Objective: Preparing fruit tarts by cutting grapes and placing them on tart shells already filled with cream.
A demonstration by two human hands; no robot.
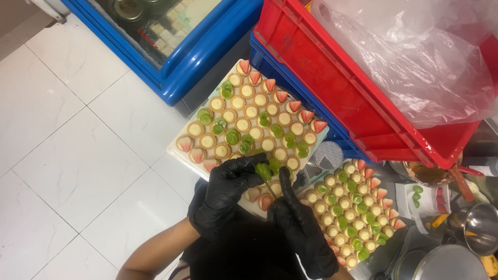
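Overhead, the person's two black-gloved hands meet at the near edge of a white tray of small tarts (179, 155). The left hand (228, 194) pinches a green kiwi slice (263, 170) between thumb and fingertips, holding it just above the tarts at the tray's front edge. The slice's long axis runs roughly from upper left to lower right, its lower end pointing toward the right hand (301, 228). That hand has its forefinger stretched up toward the slice and seems to grip a thin stick or pick, though the hold itself cannot be made out clearly.

The tarts hold pale cream; strawberry halves (294, 106) line the far and near edges, and kiwi pieces dot the middle. A second tray of finished tarts (353, 218) lies just to the right. Behind them stand a red crate (332, 78) lined with clear plastic and a blue chest freezer (176, 62). Metal bowls (480, 228) sit at far right. White floor tiles (67, 145) fill the left.
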